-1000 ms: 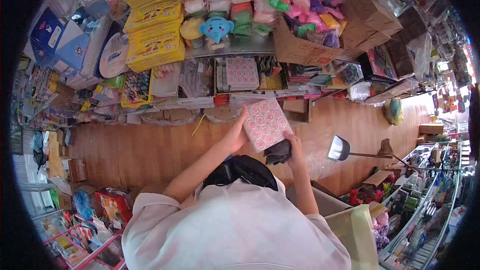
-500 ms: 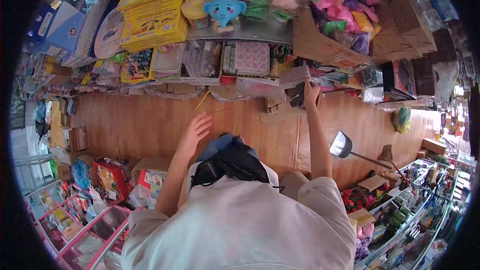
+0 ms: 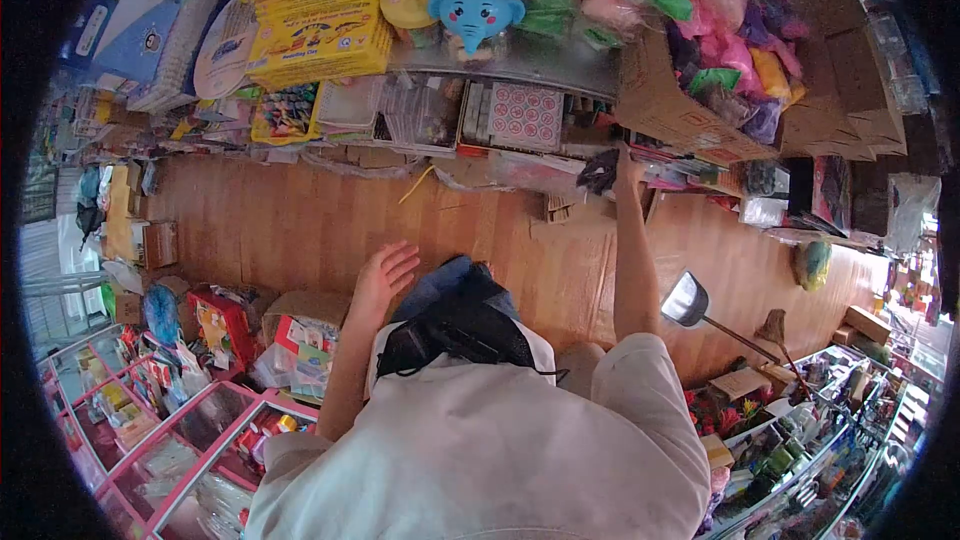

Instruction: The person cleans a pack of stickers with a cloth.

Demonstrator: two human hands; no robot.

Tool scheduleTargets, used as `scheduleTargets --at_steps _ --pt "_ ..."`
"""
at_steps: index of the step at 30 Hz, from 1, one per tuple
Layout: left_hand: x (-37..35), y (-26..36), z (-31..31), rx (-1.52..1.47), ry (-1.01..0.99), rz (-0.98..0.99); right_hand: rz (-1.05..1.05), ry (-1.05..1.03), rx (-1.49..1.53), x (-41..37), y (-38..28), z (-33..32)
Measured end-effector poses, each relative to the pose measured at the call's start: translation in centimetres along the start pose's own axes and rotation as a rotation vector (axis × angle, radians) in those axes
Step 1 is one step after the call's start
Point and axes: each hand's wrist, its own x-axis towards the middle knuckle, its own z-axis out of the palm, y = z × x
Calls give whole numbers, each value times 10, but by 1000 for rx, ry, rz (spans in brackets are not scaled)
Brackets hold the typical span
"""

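My right hand reaches forward to the shelf front, just under a cardboard box. A dark crumpled thing hangs at its left side, gripped by the fingers; its kind I cannot tell. Beside it on the shelf lie thin flat packs and a white box with rows of round red prints. Over the wooden floor, near my knee, my left hand is raised with its fingers apart, holding nothing.
Above stand yellow modeling clay boxes, a blue elephant face and a cardboard box of colourful bags. A long-handled dustpan is on the floor to my right. Behind me are pink-edged display cases and a box of papers.
My right hand has moved up and deeper toward the shelf, taking the dark thing with it. The pale flat pack by that hand no longer shows there. My left hand stays raised and open.
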Motion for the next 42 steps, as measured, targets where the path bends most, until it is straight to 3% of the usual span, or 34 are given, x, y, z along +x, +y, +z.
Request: scheduleTargets --at_steps 2,3,4,5,14,22,30,32,33,35,42 --pt "5 -2 2 14 9 -37 254 -24 36 17 1 -1" --pt "6 -1 4 15 9 -39 256 -24 36 43 44 -16" --pt "6 0 6 21 4 -46 304 -138 142 68 78 -12" --pt "6 1 7 26 -1 -53 350 -251 249 107 86 32" --pt "10 -2 2 -14 19 -35 412 -299 251 128 65 28" --pt "6 -8 8 -75 49 -57 453 -343 252 110 54 -13" --pt "8 -5 16 -29 43 -58 525 -352 301 107 55 7" --pt "7 -5 14 -45 10 -48 -255 -133 139 120 79 34" --pt "6 -4 14 -41 8 -50 -252 -130 140 119 77 34" --pt "4 0 19 -45 38 -62 -78 21 -294 69 6 18" --pt "4 -5 19 -53 51 -71 -123 -9 -161 56 -2 14"
